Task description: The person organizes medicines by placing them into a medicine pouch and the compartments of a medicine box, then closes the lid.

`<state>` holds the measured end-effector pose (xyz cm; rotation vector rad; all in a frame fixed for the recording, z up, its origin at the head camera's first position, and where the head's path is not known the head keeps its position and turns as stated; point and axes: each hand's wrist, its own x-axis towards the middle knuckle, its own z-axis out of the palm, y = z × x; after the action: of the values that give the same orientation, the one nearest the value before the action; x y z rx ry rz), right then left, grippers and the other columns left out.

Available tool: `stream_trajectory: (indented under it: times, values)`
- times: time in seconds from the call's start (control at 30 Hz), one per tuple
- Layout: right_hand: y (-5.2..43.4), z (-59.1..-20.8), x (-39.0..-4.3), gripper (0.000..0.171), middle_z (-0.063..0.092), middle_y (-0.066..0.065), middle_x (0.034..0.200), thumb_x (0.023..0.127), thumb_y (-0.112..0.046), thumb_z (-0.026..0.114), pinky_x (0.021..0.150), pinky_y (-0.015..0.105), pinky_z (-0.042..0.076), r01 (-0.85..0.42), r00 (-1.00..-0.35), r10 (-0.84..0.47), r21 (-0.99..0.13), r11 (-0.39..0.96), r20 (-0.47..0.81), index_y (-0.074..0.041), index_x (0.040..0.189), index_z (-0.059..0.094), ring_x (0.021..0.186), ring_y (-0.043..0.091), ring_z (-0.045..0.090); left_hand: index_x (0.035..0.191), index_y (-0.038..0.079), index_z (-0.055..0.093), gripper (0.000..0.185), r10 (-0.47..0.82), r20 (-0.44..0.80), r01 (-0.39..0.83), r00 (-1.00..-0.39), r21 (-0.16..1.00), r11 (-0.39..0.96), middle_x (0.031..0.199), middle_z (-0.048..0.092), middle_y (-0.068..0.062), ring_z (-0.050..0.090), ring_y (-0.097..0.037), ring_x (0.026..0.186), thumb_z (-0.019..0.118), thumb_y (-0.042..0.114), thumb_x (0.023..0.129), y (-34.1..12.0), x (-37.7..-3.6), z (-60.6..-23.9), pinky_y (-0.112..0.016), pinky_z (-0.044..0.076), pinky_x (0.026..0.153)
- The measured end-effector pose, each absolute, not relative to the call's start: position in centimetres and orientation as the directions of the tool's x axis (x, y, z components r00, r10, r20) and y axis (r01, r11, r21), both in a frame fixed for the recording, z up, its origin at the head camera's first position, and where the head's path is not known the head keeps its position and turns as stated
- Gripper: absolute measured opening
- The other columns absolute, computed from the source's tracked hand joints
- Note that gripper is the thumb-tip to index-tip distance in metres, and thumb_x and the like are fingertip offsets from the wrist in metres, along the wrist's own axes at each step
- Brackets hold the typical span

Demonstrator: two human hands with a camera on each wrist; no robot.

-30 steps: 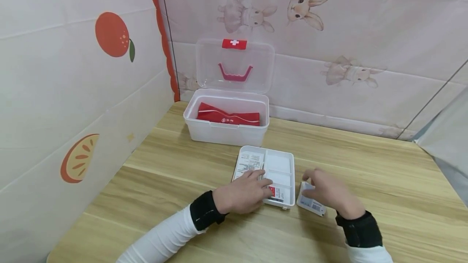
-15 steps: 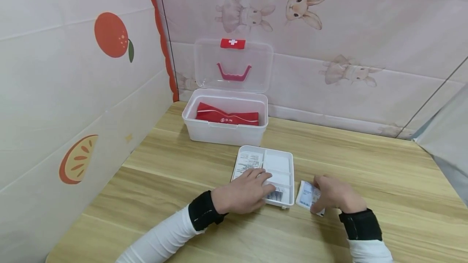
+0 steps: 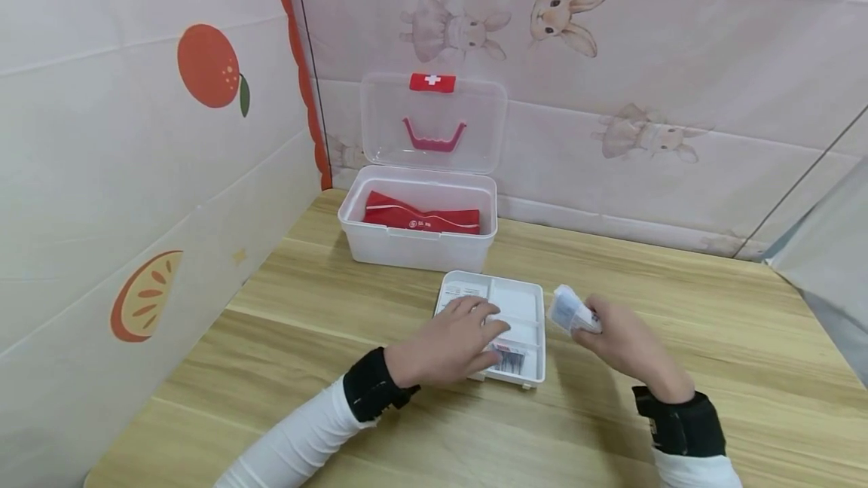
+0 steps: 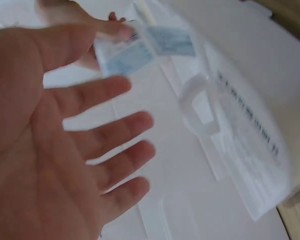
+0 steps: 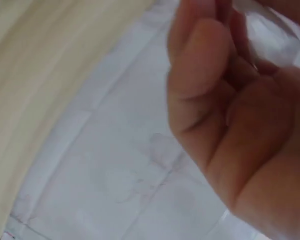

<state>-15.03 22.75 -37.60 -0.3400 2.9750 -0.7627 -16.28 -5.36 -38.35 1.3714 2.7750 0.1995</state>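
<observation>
A white divided tray (image 3: pixel 525 300) lies on the wooden table in the head view. My left hand (image 3: pixel 468 337) rests flat on its left half with straight, spread fingers (image 4: pixel 114 135), over a printed leaflet (image 4: pixel 250 150). A barcoded packet (image 3: pixel 510 358) lies in the tray's near right compartment. My right hand (image 3: pixel 600 326) pinches a small white-and-blue packet (image 3: pixel 566 309), lifted off the table at the tray's right edge. That same packet (image 4: pixel 144 45) shows in the left wrist view too. In the right wrist view my curled fingers (image 5: pixel 210 75) hold it above the tray (image 5: pixel 104 170).
An open white first-aid box (image 3: pixel 417 247) stands behind the tray with its clear lid (image 3: pixel 434 123) up and a red pouch (image 3: pixel 422 218) inside. Printed cloth walls close the left and back. The table's edge (image 3: pixel 156 398) runs near left.
My right hand has gripped the small packet that lay on the table right of the tray and lifted it up and left. My left hand shifted slightly farther onto the tray.
</observation>
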Motion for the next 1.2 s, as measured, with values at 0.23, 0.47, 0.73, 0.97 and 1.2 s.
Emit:
stream_trajectory:
  times: [0.23,0.47,0.73,0.97,1.2]
  values:
    - [19.7,-34.9,-13.5,0.023,0.070,0.009,0.094,0.086,-0.012,0.077,0.064,0.034,0.051,-0.338,-0.941,-0.282,-0.532,0.777,0.186,-0.005,0.102,0.062,0.078,0.018,0.061,0.145,0.010,0.046,0.057,0.719,0.282,0.772,-0.635,0.241,0.588,0.140,0.051,-0.008,0.042,-0.024,0.130,0.057,0.044,0.100,-5.7,-16.8,-37.2,-0.040,0.037,0.111]
    - [17.6,-34.8,-12.9,0.025,0.060,-0.005,0.080,0.082,-0.008,0.080,0.057,0.022,0.041,-0.499,-0.866,-0.401,-0.461,0.734,0.298,-0.011,0.096,0.060,0.067,0.008,0.049,0.114,0.008,0.064,0.029,0.631,0.663,0.905,-0.402,0.186,0.382,0.119,0.062,-0.005,0.053,-0.020,0.116,0.070,0.028,0.094,-4.4,-17.1,-36.7,-0.031,0.042,0.099]
    - [17.4,-34.8,-12.7,0.032,0.062,-0.002,0.088,0.080,0.007,0.076,0.050,0.021,0.044,-0.635,-0.768,-0.333,-0.582,0.508,0.547,-0.007,0.106,0.063,0.068,0.007,0.051,0.098,0.005,0.067,0.012,0.479,0.787,0.917,-0.388,0.279,0.285,0.098,0.069,-0.004,0.059,-0.017,0.098,0.074,0.012,0.090,-4.2,-17.1,-35.5,-0.024,0.047,0.087]
    - [16.7,-34.6,-12.3,0.021,0.064,0.005,0.090,0.085,0.009,0.071,0.063,0.017,0.049,-0.664,-0.743,-0.230,-0.654,0.361,0.628,-0.003,0.101,0.065,0.078,0.006,0.058,0.104,0.003,0.064,0.013,0.496,0.754,0.899,-0.431,0.406,0.163,0.098,0.068,-0.005,0.058,-0.014,0.093,0.069,0.005,0.092,-4.4,-17.1,-35.0,-0.022,0.048,0.082]
    - [16.3,-34.7,-12.1,0.011,0.065,0.004,0.090,0.088,0.005,0.071,0.065,0.016,0.051,-0.646,-0.763,-0.202,-0.709,0.284,0.614,0.000,0.095,0.065,0.081,0.005,0.060,0.107,0.004,0.066,0.019,0.514,0.731,0.875,-0.449,0.475,0.090,0.100,0.070,-0.004,0.058,-0.014,0.094,0.072,0.004,0.089,-4.4,-17.1,-34.9,-0.023,0.047,0.081]
